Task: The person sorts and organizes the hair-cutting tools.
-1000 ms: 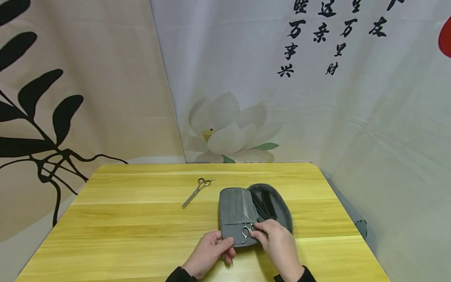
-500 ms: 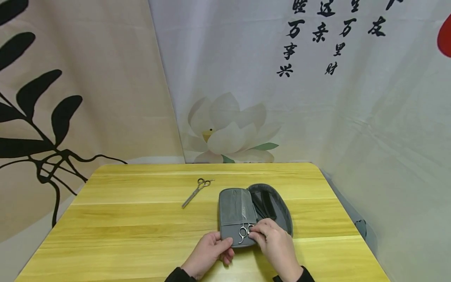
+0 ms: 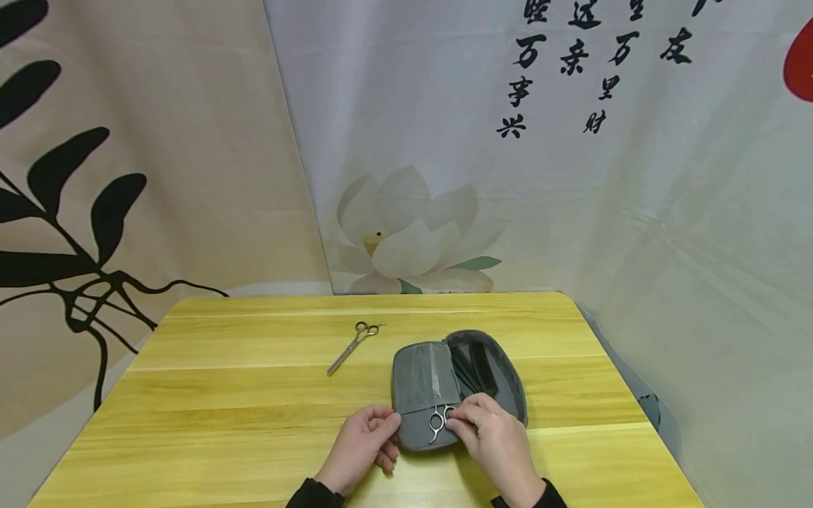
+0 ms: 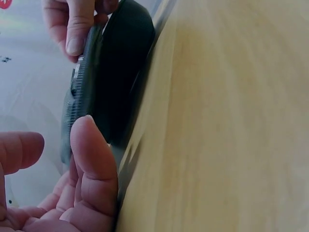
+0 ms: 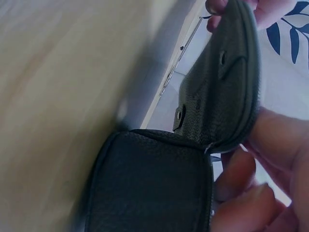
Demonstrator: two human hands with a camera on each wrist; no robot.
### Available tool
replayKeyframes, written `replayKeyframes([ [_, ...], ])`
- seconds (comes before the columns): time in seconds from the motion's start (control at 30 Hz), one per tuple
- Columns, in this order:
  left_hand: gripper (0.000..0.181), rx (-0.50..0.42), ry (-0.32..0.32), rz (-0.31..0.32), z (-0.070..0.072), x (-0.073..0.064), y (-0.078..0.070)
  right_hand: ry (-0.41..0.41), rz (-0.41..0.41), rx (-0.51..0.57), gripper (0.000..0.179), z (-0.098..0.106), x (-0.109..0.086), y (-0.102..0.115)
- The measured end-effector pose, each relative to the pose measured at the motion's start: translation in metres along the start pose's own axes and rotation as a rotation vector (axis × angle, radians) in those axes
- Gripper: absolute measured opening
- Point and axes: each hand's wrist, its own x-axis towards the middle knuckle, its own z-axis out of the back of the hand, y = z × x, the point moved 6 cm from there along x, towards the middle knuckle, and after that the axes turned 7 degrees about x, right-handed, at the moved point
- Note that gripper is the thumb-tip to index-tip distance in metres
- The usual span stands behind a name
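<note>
Left hand (image 3: 362,448): at the 8 o'clock edge of the panel of an unfolded grey case (image 3: 413,432), thumb toward 2 o'clock. Fingers relaxed, touching the edge; the left wrist view shows the thumb clear of them, a gap between. Right hand (image 3: 498,441): at the panel's 4 o'clock, thumb and forefinger pinching a finger ring of the silver scissors (image 3: 435,422), remaining fingers curled. Both wrists come in from the 6 o'clock side in dark sleeves (image 3: 315,494).

Scissor blades lie inside the panel's pocket, mostly obscured; the far ring is partly covered by the right fingertips. Black item (image 3: 484,368) in the case's 1 o'clock half: type not clear. Right wrist view gives chiefly the case's dark outer side; scissors hidden there. Forearms cut off by the lower frame edge.

Surface: yellow wood-grain table (image 3: 222,395), case at 3 o'clock of its centre. Second scissors (image 3: 349,348) lie at 10 o'clock from the case. Behind, cloth backdrop (image 3: 635,212): lotus print at 12 o'clock, black characters between 1 and 2, dark plant print at 9.
</note>
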Motion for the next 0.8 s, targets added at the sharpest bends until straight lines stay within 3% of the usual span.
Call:
replayKeyframes([
  [0.23,0.045,-0.014,-0.044,0.004,0.0042,-0.0002,-0.0012,-0.018,0.036,0.004,0.026,0.0006,-0.0008,0.0004],
  [0.8,0.042,-0.005,-0.05,0.023,0.0045,0.0,-0.0015,-0.036,0.046,0.052,0.025,0.0009,0.0002,0.0019],
])
